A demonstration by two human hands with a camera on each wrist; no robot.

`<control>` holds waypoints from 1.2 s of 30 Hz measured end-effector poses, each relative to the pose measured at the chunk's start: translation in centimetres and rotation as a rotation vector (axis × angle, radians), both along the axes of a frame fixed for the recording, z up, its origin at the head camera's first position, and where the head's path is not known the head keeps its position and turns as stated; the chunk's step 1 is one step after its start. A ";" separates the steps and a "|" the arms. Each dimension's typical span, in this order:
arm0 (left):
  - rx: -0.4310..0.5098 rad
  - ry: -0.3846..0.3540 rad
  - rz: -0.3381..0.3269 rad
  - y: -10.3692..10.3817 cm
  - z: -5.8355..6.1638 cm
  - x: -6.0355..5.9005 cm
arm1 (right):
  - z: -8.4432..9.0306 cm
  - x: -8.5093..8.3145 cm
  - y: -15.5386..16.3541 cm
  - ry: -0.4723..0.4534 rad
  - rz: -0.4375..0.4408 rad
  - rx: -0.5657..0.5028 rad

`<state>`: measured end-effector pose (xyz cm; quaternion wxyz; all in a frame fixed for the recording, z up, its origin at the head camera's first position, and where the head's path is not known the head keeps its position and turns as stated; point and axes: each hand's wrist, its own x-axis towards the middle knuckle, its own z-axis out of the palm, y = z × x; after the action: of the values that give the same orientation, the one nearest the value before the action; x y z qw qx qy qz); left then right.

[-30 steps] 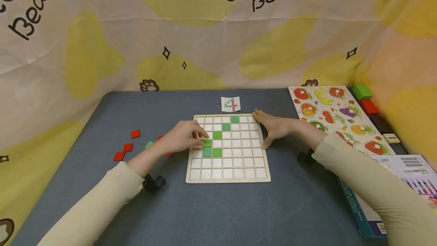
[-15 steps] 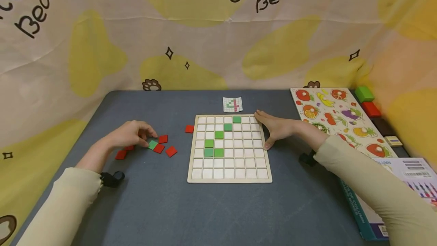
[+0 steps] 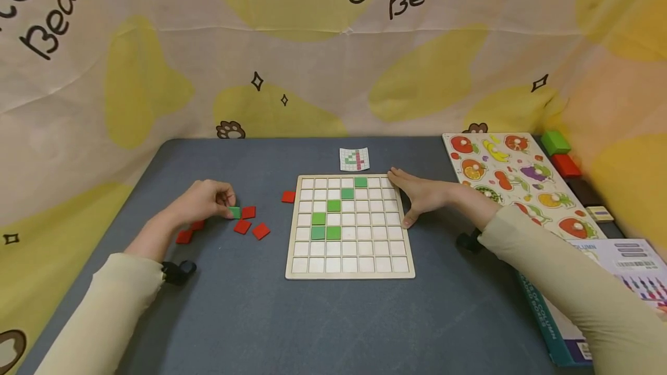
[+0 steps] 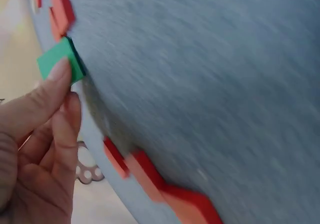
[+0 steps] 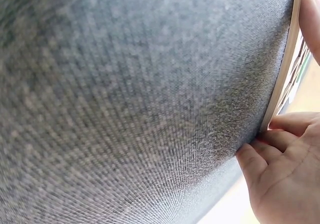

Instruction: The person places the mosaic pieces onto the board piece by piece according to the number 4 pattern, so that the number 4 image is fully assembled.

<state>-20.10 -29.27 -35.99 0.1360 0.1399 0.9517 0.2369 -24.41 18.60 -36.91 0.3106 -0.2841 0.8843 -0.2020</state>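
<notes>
Head view: left hand (image 3: 200,201) pinches a green tile (image 3: 235,212) at fingertips just beside loose red tiles (image 3: 252,221) on the grey table (image 3: 333,317), while right hand (image 3: 422,195), fingers straight, presses the grid board (image 3: 350,274)'s right edge.

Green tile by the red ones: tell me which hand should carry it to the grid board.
Left. The left hand already pinches the green tile, lifted off the table. The right hand lies flat against the grid board's right edge, probably steadying it.
</notes>
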 end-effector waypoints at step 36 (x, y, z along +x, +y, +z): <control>0.140 0.043 -0.321 20.7 -1.1 1.9 | 0.1 0.0 0.1 -0.002 0.008 -0.010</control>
<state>-18.22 -8.59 -37.11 0.1416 0.3040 0.9010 0.2751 -24.40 18.65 -36.83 0.3110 -0.2891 0.8817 -0.2056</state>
